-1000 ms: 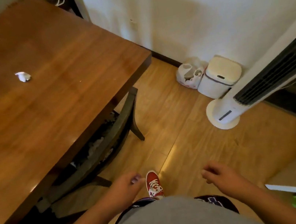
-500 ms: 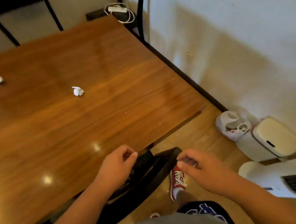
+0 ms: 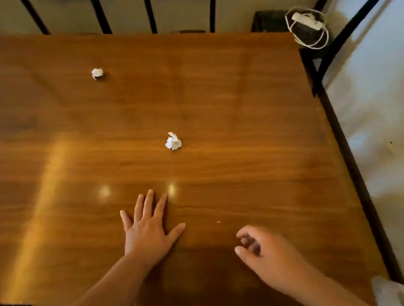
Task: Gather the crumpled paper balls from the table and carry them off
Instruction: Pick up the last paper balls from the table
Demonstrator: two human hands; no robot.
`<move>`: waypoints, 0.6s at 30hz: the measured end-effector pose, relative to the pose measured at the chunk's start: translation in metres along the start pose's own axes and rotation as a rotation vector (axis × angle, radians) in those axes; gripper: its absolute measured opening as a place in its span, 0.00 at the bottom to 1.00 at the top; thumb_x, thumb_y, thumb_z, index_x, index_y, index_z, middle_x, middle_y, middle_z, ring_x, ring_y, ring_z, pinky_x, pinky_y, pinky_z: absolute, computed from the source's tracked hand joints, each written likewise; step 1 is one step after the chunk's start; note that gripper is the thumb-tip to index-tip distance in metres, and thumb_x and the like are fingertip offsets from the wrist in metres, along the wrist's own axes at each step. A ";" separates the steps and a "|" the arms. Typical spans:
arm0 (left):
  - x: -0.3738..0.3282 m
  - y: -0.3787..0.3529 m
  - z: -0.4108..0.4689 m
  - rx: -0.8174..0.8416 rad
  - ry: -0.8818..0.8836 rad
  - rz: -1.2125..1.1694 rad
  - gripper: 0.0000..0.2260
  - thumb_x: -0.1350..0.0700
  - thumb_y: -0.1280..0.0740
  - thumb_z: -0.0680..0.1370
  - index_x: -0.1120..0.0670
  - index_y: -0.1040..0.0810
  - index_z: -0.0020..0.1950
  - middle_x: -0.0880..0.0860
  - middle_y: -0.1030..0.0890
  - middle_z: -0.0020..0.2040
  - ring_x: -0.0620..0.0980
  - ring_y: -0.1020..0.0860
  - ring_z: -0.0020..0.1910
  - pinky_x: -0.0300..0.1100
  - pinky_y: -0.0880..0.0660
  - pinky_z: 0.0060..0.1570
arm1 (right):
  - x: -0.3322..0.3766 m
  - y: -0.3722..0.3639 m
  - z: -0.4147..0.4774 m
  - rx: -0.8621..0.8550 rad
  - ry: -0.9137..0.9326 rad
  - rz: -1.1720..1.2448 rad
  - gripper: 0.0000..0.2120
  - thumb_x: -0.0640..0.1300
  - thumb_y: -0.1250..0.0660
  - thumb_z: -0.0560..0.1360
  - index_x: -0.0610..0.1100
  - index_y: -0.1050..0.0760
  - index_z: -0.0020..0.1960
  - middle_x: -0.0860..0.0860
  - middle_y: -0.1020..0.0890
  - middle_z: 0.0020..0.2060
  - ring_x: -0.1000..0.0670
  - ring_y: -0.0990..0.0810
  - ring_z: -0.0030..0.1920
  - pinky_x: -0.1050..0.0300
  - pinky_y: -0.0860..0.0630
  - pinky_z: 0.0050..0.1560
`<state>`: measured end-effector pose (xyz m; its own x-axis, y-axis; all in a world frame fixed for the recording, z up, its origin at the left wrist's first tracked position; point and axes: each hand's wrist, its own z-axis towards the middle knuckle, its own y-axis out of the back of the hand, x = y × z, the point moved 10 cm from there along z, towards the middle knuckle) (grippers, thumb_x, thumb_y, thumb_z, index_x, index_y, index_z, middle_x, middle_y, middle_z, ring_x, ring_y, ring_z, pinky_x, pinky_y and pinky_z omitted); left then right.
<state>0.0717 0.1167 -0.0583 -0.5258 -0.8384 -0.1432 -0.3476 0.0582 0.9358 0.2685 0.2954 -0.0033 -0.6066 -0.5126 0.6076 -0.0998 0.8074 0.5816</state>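
Two white paper balls (image 3: 173, 141) (image 3: 97, 73) — on table (image 3: 243, 120), apart.

Warm, dim indoor light. Bench (image 3: 213, 98) top is glossy: two small bright hot spots lower centre of the frame, plus a broad diagonal glare streak at left. Soft shadow under the left hand (image 3: 148, 235). Wide-angle bend at the edges; upper-left corner and the wall (image 3: 398, 123) at right smeared, out of focus.

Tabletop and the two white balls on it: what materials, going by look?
Table: looks like wood or wood veneer under a glossy finish; lengthwise grain shows and lamp glints reflect off it. Near ball and far ball: thin matte white paper, creased into sharp irregular folds; tissue can't be ruled out.
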 end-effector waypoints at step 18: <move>0.002 0.001 0.008 -0.105 -0.020 -0.021 0.36 0.29 0.47 0.74 0.42 0.46 0.78 0.51 0.44 0.80 0.53 0.51 0.79 0.66 0.52 0.73 | 0.128 0.038 0.223 -0.393 0.459 -0.327 0.36 0.58 0.30 0.70 0.52 0.41 0.72 0.47 0.31 0.67 0.46 0.29 0.65 0.53 0.26 0.56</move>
<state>0.0645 0.1190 -0.0605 -0.5353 -0.8276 -0.1688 -0.2761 -0.0174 0.9610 0.0107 0.3255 -0.0240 -0.1896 -0.8538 0.4848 0.1253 0.4687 0.8744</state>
